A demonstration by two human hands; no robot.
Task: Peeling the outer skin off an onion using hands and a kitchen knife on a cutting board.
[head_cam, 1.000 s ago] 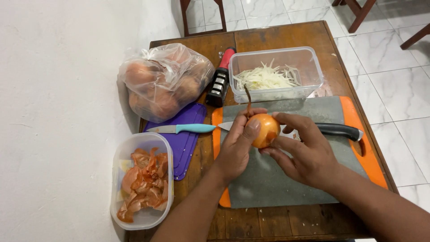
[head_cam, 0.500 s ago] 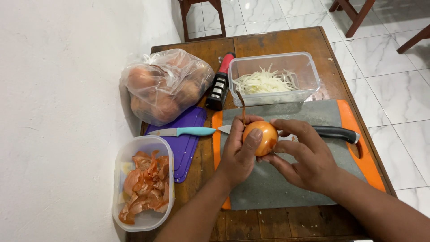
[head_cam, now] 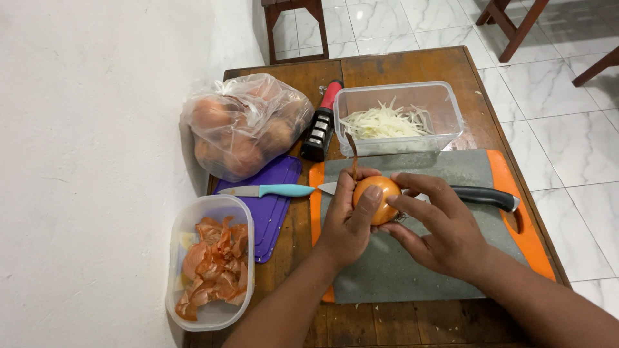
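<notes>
From my remote feed, the far-left plastic tub (head_cam: 209,264) already held a heap of orange-brown onion skins (head_cam: 209,270), evidence that a good share of the peeling was done. Above it, a clear bag of unpeeled onions (head_cam: 245,125) leaned near the wall, so I judged plenty remained. A teal-handled knife (head_cam: 267,191) lay across the purple board (head_cam: 274,206), with a black-and-red sharpener (head_cam: 321,129) just beyond. At centre, over the grey-and-orange cutting board (head_cam: 412,270), the left hand (head_cam: 348,225) was closed around one onion (head_cam: 377,198), thumb pressed on its face, while a thin strip of skin (head_cam: 352,154) stood up from its top. The right hand (head_cam: 438,225) pinched the same onion from the other side; its skin looked mostly still on. Behind, a clear container (head_cam: 396,116) held pale sliced onion (head_cam: 385,122). A black-handled knife (head_cam: 480,196) rested on the board beside the right hand, its blade partly hidden. Nothing crowded the hands, though that knife lay close.
</notes>
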